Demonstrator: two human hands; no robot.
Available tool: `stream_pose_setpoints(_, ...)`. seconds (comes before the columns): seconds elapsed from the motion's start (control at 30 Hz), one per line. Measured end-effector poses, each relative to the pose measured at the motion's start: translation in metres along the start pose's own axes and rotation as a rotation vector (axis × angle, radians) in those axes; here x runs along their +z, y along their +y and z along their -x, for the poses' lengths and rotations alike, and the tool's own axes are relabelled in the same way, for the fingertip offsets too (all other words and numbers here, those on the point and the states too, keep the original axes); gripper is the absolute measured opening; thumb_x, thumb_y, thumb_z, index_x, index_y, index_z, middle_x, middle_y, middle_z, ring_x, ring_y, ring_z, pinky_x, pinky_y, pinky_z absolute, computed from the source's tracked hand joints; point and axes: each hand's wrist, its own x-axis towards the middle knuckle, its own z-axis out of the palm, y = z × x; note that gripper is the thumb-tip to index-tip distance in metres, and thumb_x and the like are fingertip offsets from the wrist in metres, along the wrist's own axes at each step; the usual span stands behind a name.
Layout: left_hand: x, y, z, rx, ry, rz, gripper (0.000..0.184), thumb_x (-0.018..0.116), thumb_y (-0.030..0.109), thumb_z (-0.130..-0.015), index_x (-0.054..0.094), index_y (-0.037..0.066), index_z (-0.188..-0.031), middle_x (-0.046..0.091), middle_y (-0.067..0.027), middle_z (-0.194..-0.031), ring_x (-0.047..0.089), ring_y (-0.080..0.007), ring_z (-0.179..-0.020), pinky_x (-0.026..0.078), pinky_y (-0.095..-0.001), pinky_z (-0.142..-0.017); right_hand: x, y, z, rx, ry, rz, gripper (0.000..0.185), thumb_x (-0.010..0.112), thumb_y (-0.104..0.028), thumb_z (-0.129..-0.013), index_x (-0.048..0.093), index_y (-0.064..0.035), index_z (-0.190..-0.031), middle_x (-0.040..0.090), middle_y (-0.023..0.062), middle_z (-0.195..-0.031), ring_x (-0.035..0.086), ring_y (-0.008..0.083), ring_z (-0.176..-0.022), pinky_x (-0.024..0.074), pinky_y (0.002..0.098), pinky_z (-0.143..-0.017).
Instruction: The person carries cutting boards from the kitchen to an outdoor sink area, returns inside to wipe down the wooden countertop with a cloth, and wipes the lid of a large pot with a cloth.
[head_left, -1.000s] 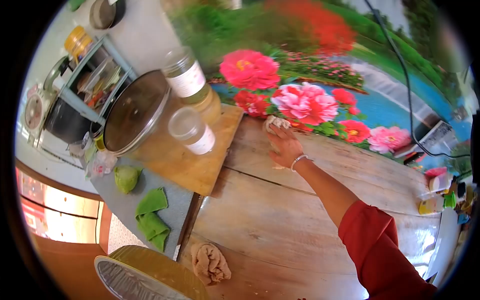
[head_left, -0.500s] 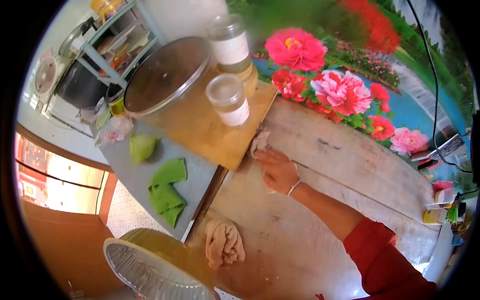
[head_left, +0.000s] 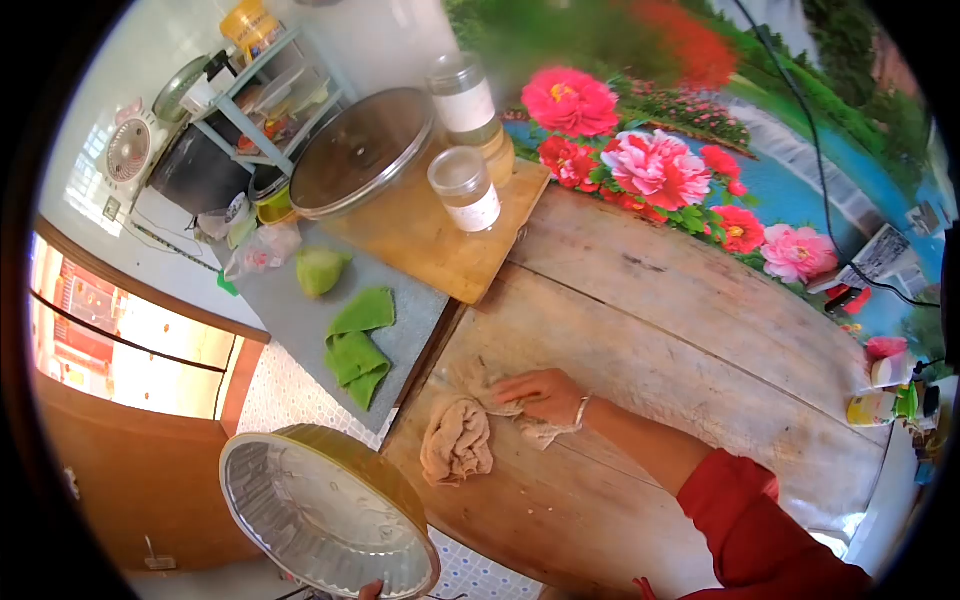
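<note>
My right hand (head_left: 545, 396), a bracelet at its wrist, presses down on a thin beige cloth (head_left: 545, 432) on the wooden table (head_left: 640, 330). The fingers are closed over the cloth, which spreads out on both sides of them. Just left of it lies a crumpled tan cloth (head_left: 457, 442). At the bottom edge, a fingertip of my left hand (head_left: 371, 590) shows over the rim of a large basin (head_left: 400, 480), silvery inside and yellow outside. The basin is tilted beside the table above the floor. Most of my left hand is hidden.
A yellow board (head_left: 400, 255) carries jars (head_left: 465, 190) and a big round lid (head_left: 362, 150). On the grey surface (head_left: 290, 320) rest a green cloth (head_left: 360, 345) and a light-green object (head_left: 321, 270). Small containers (head_left: 875, 408) stand at far right.
My right hand has swept the thin cloth from beside the yellow board toward the tan cloth. The basin has come further into view, with a left fingertip on its rim.
</note>
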Motion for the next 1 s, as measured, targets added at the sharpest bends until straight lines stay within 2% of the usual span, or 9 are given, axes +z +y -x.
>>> stream_pose_setpoints(0.13,0.022,0.019,0.012,0.028,-0.157,-0.067,0.032,0.053,0.002,-0.072,0.052,-0.001,-0.104,0.057,-0.0134,-0.103,0.055,-0.0254,-0.096,0.048,-0.0352,-0.080,-0.051,-0.046,0.075,0.634,0.508,-1.251,0.045,0.051,0.000,-0.064,0.056,-0.0011,-0.109,0.058,0.0102,-0.105,0.056,0.0176,-0.087,0.0449,0.0274,-0.078)
stream_pose_setpoints(0.3,0.061,0.036,0.009,-0.001,-0.359,-0.415,0.026,0.053,0.008,-0.076,0.054,0.001,-0.101,0.057,-0.0127,-0.103,0.054,-0.0247,-0.099,0.047,-0.0359,-0.083,-0.092,-0.100,0.208,0.515,0.744,-0.607,0.046,0.051,-0.001,-0.064,0.055,-0.0005,-0.110,0.056,0.0139,-0.109,0.056,0.0219,-0.094,0.0435,0.0292,-0.082)
stream_pose_setpoints(0.33,0.084,0.035,0.024,0.003,-0.388,-0.427,0.026,0.053,0.008,-0.076,0.054,0.001,-0.101,0.057,-0.0127,-0.103,0.054,-0.0247,-0.099,0.047,-0.0359,-0.083,-0.095,-0.106,0.235,0.511,0.746,-0.265,0.046,0.051,-0.002,-0.064,0.055,-0.0026,-0.110,0.055,0.0152,-0.110,0.054,0.0237,-0.097,0.0430,0.0300,-0.084)
stream_pose_setpoints(0.4,0.141,0.033,0.069,0.088,-0.772,-0.356,0.051,0.051,0.006,-0.070,0.038,-0.004,-0.119,0.049,-0.0147,-0.113,0.051,-0.0287,-0.103,0.043,-0.0429,-0.088,-0.096,-0.120,0.277,0.547,0.763,0.216,0.046,0.051,-0.007,-0.062,0.057,-0.0070,-0.107,0.053,0.0185,-0.113,0.051,0.0301,-0.104,0.0423,0.0341,-0.086)
stream_pose_setpoints(0.5,0.211,0.012,0.064,-0.062,-0.844,-0.319,0.039,0.050,0.000,-0.070,0.044,-0.004,-0.108,0.054,-0.0147,-0.101,0.055,-0.0277,-0.091,0.048,-0.0387,-0.077,-0.073,-0.098,0.327,0.598,0.934,0.560,0.046,0.051,-0.007,-0.059,0.057,-0.0049,-0.105,0.052,0.0181,-0.113,0.050,0.0332,-0.103,0.0432,0.0380,-0.085)
stream_pose_setpoints(0.53,0.235,0.004,0.056,-0.126,-0.876,-0.339,0.037,0.051,0.001,-0.070,0.045,-0.004,-0.107,0.055,-0.0143,-0.099,0.056,-0.0267,-0.088,0.049,-0.0385,-0.074,-0.071,-0.100,0.333,0.475,0.927,0.692,0.044,0.051,-0.007,-0.059,0.056,-0.0045,-0.103,0.052,0.0170,-0.112,0.051,0.0341,-0.100,0.0446,0.0401,-0.081)
stream_pose_setpoints(0.6,0.285,-0.017,0.068,0.015,-0.870,-0.400,0.027,0.053,0.004,-0.071,0.050,-0.002,-0.098,0.057,-0.0123,-0.092,0.058,-0.0230,-0.080,0.050,-0.0368,-0.065,-0.075,-0.103,0.332,0.492,0.953,0.706,0.043,0.052,-0.008,-0.060,0.056,-0.0047,-0.103,0.052,0.0162,-0.112,0.052,0.0338,-0.099,0.0450,0.0405,-0.080)
stream_pose_setpoints(0.77,0.373,-0.067,0.017,-0.127,-0.759,-0.545,0.022,0.053,0.008,-0.073,0.049,-0.001,-0.093,0.056,-0.0128,-0.086,0.058,-0.0217,-0.068,0.051,-0.0349,-0.054,-0.073,-0.098,0.340,0.525,0.961,0.688,0.041,0.053,-0.011,-0.060,0.057,-0.0060,-0.100,0.053,0.0134,-0.109,0.053,0.0329,-0.094,0.0463,0.0404,-0.075)
stream_pose_setpoints(1.0,0.413,-0.113,-0.031,-0.181,-0.625,-0.555,0.024,0.054,0.019,-0.080,0.050,0.000,-0.094,0.058,-0.0118,-0.073,0.058,-0.0213,-0.065,0.051,-0.0347,-0.055,-0.080,-0.096,0.336,0.526,0.982,0.691,0.041,0.054,-0.011,-0.058,0.057,-0.0071,-0.098,0.054,0.0107,-0.108,0.054,0.0316,-0.090,0.0464,0.0396,-0.073)
